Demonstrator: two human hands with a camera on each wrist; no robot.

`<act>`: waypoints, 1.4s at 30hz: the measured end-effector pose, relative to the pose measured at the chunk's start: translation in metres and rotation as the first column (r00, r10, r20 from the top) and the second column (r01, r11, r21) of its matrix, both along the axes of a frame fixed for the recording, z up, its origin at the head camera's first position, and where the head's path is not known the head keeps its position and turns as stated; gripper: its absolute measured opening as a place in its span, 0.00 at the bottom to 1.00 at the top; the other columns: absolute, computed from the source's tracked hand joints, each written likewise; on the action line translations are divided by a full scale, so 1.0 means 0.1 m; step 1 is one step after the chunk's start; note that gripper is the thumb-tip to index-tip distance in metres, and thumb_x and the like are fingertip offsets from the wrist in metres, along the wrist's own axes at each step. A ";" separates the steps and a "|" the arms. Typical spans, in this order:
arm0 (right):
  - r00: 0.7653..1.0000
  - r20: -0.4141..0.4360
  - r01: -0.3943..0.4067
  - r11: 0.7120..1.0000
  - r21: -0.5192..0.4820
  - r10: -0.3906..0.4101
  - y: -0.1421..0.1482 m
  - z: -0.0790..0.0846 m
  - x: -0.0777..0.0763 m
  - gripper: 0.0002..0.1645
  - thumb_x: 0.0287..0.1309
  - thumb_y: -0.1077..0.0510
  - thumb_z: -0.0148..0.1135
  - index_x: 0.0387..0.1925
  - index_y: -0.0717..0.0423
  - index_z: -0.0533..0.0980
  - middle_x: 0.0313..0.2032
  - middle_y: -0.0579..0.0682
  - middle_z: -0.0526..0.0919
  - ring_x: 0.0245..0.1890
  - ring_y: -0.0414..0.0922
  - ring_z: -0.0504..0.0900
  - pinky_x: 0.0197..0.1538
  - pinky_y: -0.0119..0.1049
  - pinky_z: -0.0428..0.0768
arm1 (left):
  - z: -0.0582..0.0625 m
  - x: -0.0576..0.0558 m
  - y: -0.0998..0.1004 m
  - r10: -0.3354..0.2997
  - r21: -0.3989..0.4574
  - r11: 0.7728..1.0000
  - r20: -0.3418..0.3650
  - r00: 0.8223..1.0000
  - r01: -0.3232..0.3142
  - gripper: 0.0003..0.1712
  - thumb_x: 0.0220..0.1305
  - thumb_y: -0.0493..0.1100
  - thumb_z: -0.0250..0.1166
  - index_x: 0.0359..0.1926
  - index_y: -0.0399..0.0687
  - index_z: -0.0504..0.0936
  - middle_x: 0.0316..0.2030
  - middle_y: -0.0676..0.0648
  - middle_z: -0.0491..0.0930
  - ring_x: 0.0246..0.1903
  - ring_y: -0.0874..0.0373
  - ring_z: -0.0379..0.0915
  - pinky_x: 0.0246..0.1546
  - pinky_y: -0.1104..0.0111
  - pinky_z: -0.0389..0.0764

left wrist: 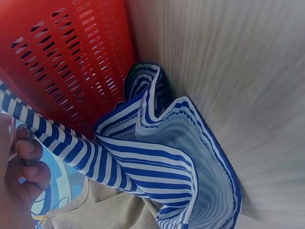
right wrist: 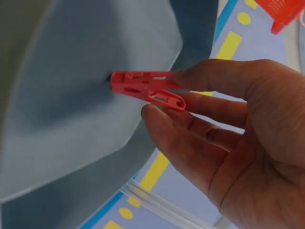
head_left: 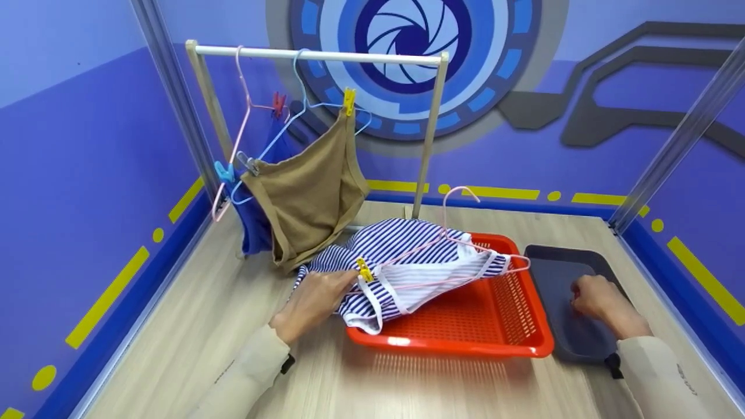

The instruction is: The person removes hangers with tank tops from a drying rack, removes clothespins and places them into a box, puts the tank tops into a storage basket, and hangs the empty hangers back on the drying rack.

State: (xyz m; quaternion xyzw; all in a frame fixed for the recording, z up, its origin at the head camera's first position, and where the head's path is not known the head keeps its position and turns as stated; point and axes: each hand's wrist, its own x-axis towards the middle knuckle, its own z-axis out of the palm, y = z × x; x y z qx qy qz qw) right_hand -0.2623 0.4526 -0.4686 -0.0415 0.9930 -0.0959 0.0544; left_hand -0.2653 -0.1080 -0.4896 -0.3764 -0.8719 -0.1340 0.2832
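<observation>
My left hand point(head_left: 314, 299) grips the left end of a pink clothes hanger point(head_left: 445, 235). A navy-and-white striped sleeveless top point(head_left: 401, 238) with white trim hangs on it, fastened by a yellow clothespin point(head_left: 364, 270) beside my fingertips. The top drapes over a red plastic basket point(head_left: 442, 346); in the left wrist view, its striped fabric point(left wrist: 147, 167) falls past the basket's side down to the table. Over a dark grey tray point(head_left: 559, 273), my right hand point(head_left: 602, 302) pinches a red clothespin point(right wrist: 143, 86) between thumb and fingers. In the head view that clothespin is hidden.
A drying rack with a white rail point(head_left: 320, 55) stands behind on the left. Brown briefs point(head_left: 314, 192) hang there from a blue hanger point(head_left: 302, 87), and a blue garment point(head_left: 253, 227) from another pink hanger point(head_left: 244, 116). Blue-purple walls point(head_left: 87, 192) enclose the table.
</observation>
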 end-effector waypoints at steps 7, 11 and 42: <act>0.999 -0.032 -0.031 0.999 0.027 0.032 -0.01 -0.05 0.01 0.16 0.49 0.58 0.66 0.37 0.68 0.80 0.28 0.60 0.81 0.28 0.55 0.78 0.38 0.57 0.80 | 0.00 0.01 0.01 -0.006 0.011 1.000 0.001 1.000 0.006 0.07 0.75 0.42 0.52 0.37 0.53 0.75 0.19 0.57 0.66 0.18 0.67 0.59 0.17 0.74 0.63; 1.000 -0.006 -0.001 1.000 0.024 0.001 -0.04 0.00 0.02 0.26 0.50 0.55 0.67 0.46 0.72 0.78 0.34 0.67 0.82 0.32 0.58 0.80 0.42 0.61 0.79 | 0.01 0.01 0.01 -0.006 0.003 1.000 0.016 1.000 0.006 0.09 0.76 0.43 0.51 0.37 0.53 0.74 0.19 0.57 0.64 0.18 0.66 0.58 0.17 0.75 0.61; 0.810 -0.534 -0.241 0.968 0.074 0.243 -1.34 1.23 0.56 0.21 0.49 0.62 0.72 0.48 0.59 0.81 0.39 0.58 0.86 0.32 0.56 0.85 0.35 0.54 0.84 | 0.03 0.01 -0.01 -0.011 0.007 1.000 0.027 1.000 0.011 0.08 0.75 0.45 0.52 0.37 0.53 0.75 0.19 0.57 0.66 0.18 0.66 0.57 0.18 0.75 0.58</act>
